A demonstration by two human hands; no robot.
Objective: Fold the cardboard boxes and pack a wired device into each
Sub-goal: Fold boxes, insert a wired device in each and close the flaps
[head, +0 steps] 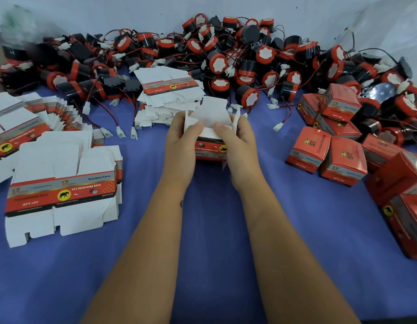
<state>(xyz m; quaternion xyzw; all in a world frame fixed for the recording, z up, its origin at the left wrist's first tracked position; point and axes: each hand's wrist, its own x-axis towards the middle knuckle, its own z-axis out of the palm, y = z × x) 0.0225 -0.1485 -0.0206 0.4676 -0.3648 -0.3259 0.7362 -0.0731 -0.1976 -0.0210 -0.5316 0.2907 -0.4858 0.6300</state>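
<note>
A desk (214, 230) covered in blue cloth fills the view. Along its far side lies a wide heap of wired devices (226, 54), black cylinders with red caps, with red and black leads ending in white plugs. On the right stands a cluster of folded red boxes (343, 157), closed and stacked loosely against each other. On the left lie stacks of flat box blanks (60, 183), white flaps out and the printed red band across the middle; a further pile of blanks (170, 97) sits at the centre, just beyond the hands.

At mid-desk, near the centre pile, both hands hold a half-folded box (211, 141) between them. Its open end faces up and away from the person, white flaps standing upright; its printed red side faces the person, the lettering upside down. Its long axis runs left to right. The left hand (181, 139) grips the box's left side, thumb pressed onto an inner white flap. The right hand (237, 139) grips the right side, thumb likewise on the flap, a side flap standing up past its fingers.
</note>
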